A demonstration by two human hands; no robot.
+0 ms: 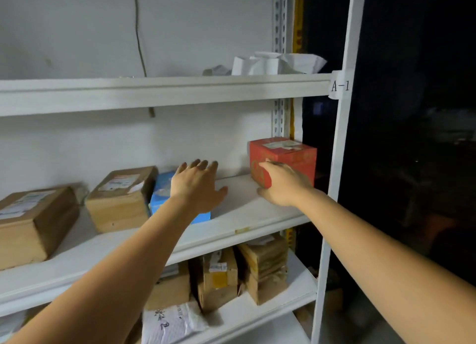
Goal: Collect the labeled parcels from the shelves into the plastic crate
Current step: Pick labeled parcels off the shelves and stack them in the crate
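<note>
Two bare forearms (128,266) reach up from below. On the lower shelf lie one white padded bag (172,323) and at least three taped boxes (219,279). The middle shelf (247,215) carries four labeled parcels: two brown boxes (121,199), one blue box (161,192) and one red box (291,158).

The left hand (198,186) hovers over the blue box, fingers straight and apart. The right hand (283,186) rests against the red box, but whether its fingers clamp it cannot be told.

The red box looks stiff and fairly light, and is probably best held by opposite sides. No crate is in view.
</note>
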